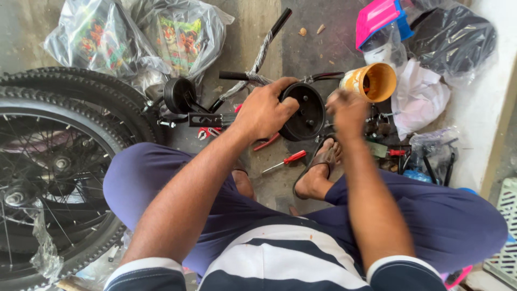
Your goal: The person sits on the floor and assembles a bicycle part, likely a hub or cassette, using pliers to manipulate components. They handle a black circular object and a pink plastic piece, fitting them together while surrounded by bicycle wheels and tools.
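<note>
two hands work a small black wheel point(302, 112): left hand point(264, 110) grips its rim at nine o'clock, right hand point(347, 110) blurred at three, grip unclear; best hold it steady.

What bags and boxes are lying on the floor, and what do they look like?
Two clear plastic bags, top left: crinkly, colourful picture cards inside.
Pink and blue box, top right: tilted.
Black plastic bag, far top right: shiny, lumpy.
Yellow tub, near the right hand: round, lying sideways.

Black small wheel point(304, 113), red-handled screwdriver point(285, 160), yellow tub point(371, 82), pink box point(377, 19), navy-and-white striped shirt point(280, 258)
</note>
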